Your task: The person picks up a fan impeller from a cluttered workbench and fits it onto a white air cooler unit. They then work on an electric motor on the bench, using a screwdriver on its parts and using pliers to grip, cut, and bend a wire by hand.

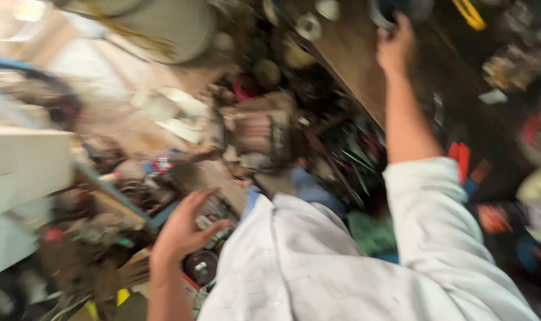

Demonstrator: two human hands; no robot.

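The picture is blurred by motion. My right hand (pixel 395 44) is stretched far up to the top of the frame and its fingers close on a dark round object (pixel 389 10) at the edge of a brown wooden bench (pixel 353 59). My left hand (pixel 184 229) hangs open with fingers apart over a cluttered floor, holding nothing. A dark round disc-like part (pixel 200 266) lies just below it. My white, stained shirt (pixel 318 267) fills the lower middle.
A large pale drum (pixel 163 21) stands at the top left. A white box-like surface (pixel 21 166) is at the left. A motor-like machine (pixel 261 134) and many scattered tools and parts cover the floor. A yellow item (pixel 471 13) lies at the top right.
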